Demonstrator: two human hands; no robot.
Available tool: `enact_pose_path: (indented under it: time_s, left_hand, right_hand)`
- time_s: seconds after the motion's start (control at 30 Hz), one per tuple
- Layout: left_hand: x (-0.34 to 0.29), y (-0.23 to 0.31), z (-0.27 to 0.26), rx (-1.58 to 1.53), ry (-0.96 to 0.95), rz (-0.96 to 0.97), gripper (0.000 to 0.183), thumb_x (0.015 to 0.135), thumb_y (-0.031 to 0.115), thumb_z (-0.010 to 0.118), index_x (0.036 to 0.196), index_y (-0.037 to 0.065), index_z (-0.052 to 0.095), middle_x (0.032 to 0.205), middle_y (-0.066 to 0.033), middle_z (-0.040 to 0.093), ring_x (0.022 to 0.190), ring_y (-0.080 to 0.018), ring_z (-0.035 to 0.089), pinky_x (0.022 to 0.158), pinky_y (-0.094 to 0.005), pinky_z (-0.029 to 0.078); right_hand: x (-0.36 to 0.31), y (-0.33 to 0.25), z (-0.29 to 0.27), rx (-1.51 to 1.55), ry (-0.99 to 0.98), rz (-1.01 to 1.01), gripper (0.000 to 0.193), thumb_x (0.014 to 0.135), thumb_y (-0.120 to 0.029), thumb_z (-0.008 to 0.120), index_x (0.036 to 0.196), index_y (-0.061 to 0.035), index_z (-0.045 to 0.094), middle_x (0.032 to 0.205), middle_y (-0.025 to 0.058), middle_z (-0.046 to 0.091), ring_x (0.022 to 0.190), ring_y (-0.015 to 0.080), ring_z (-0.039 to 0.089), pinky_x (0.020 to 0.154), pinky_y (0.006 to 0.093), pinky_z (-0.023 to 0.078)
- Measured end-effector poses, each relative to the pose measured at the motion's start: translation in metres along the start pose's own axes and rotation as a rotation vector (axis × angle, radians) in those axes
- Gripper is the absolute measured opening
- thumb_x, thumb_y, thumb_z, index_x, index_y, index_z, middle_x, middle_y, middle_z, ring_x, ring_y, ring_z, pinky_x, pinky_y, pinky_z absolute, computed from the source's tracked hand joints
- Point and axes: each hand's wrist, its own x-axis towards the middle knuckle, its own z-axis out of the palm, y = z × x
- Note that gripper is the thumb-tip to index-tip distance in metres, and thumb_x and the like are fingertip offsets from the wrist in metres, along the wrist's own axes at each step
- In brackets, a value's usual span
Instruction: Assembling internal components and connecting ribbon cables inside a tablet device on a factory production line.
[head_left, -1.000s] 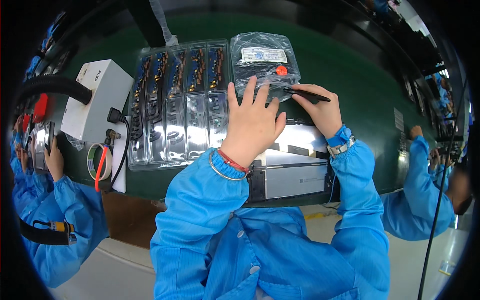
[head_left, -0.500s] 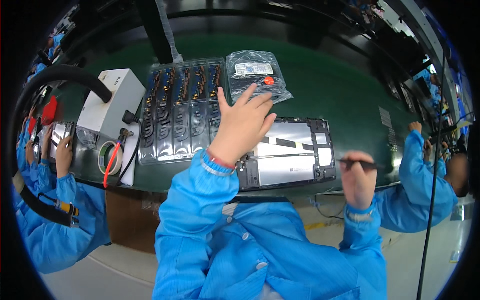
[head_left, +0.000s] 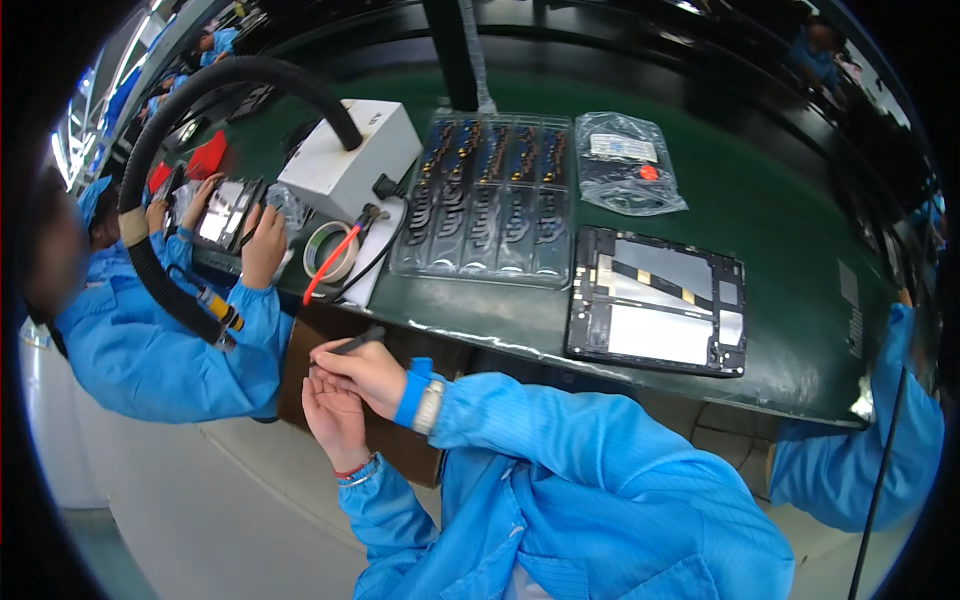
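Note:
My right hand (head_left: 370,378) is closed round a slim black pointed tool (head_left: 358,340), whose exact kind I cannot make out. Its fingertips meet the fingers of my left hand (head_left: 335,418), which is turned palm up, fingers stretched out and slightly cupped. Both hands are left of my body, just off the bench's front edge. Whether anything tiny lies between them is too small to tell. On the bench to the right, an opened tablet (head_left: 660,335) lies flat, showing silver plates, a black frame and a dark strip with yellowish pieces. Neither hand touches it.
A clear plastic tray (head_left: 480,268) of small circuit parts lies beyond, beside a bagged black item (head_left: 628,185). Left are a white box (head_left: 350,160) with a black hose (head_left: 150,130), a tape roll (head_left: 318,250) and a red-orange cable (head_left: 332,268). Co-workers sit on both sides.
My left hand has left the tablet, and my right hand has swung far left with the black tool. They now meet off the bench's edge. The view has turned left.

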Motion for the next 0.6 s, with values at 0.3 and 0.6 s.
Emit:
enact_pose_path:
  time_s: [0.3, 0.6]
  left_hand:
    - [0.030, 0.021, 0.027, 0.192, 0.641, 0.312, 0.045, 0.096, 0.020, 0.026, 0.134, -0.004, 0.032, 0.136, -0.0137, 0.040, 0.125, -0.0220, 0.039, 0.108, -0.0335, 0.027]
    - [0.031, 0.024, 0.032, 0.305, 0.675, 0.497, 0.048, 0.091, 0.018, 0.025, 0.132, -0.004, 0.035, 0.137, -0.0135, 0.039, 0.125, -0.0227, 0.040, 0.106, -0.0352, 0.029]
  right_hand:
    - [0.082, 0.028, 0.023, 0.059, 0.127, -0.043, 0.013, 0.079, -0.014, 0.066, 0.085, -0.0030, 0.065, 0.074, 0.0021, 0.061, 0.065, 0.0077, 0.054, 0.058, 0.0198, 0.044]
    - [0.093, 0.042, 0.039, -0.077, 0.039, -0.129, 0.006, 0.073, -0.006, 0.066, 0.072, -0.0020, 0.063, 0.068, 0.0025, 0.061, 0.060, 0.0088, 0.055, 0.053, 0.0226, 0.044]
